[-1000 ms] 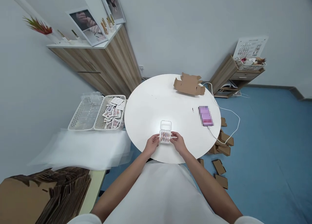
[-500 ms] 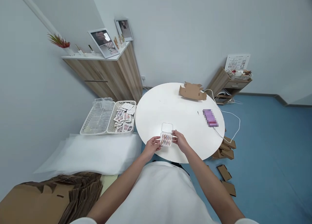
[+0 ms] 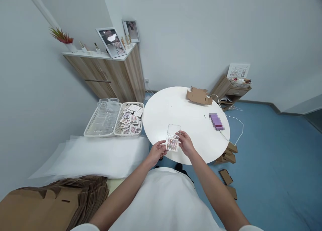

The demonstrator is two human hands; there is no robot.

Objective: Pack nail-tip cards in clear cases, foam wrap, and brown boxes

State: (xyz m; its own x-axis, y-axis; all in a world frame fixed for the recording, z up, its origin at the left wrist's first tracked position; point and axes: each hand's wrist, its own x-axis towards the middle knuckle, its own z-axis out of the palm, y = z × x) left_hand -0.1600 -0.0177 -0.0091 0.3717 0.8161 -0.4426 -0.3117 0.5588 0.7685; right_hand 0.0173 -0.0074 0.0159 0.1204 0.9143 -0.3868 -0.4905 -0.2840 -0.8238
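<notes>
A small clear plastic case with its lid swung open holds several coloured press-on nails. My left hand pinches its left edge. My right hand grips its right side, fingers curled near the hinge. Both hands hold it just above the near edge of the round white table.
Two white baskets sit left of the table, one with clear cases, one with nail cards. A flat cardboard box and a purple phone on a white cable lie on the table. Cardboard pieces litter the blue floor. Folded cartons are stacked at near left.
The case has been lifted slightly off the table toward me, still held by both hands. The camera view has tilted up and shifted.
</notes>
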